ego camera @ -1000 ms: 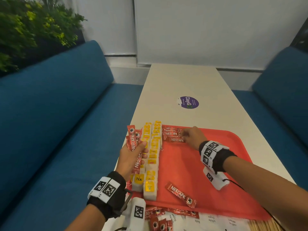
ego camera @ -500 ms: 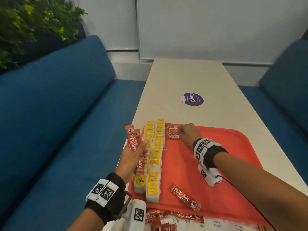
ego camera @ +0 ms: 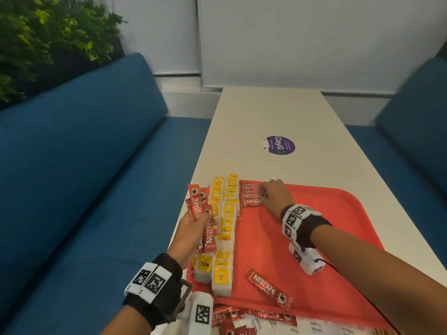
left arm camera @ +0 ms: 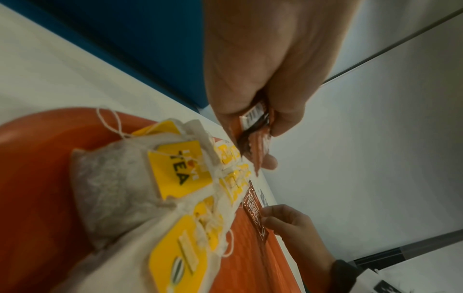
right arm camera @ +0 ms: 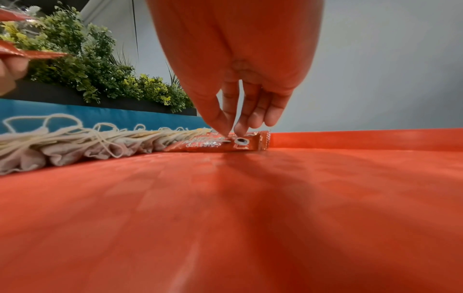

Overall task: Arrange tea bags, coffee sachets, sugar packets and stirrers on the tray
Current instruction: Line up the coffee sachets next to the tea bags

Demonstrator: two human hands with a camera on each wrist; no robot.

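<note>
Red tray [ego camera: 338,250]: on white table [ego camera: 266,112].
Tea bags [ego camera: 223,228]: I see 2 rows along tray's left side.
Left grip [ego camera: 191,234]: clamped on coffee sachet bundle [ego camera: 202,213].
Right grip [ego camera: 274,194]: fingertips [right arm camera: 225,126] pressing laid sachets [ego camera: 251,197] at far-left corner.
Loose sachet [ego camera: 268,287]: near edge.
</note>
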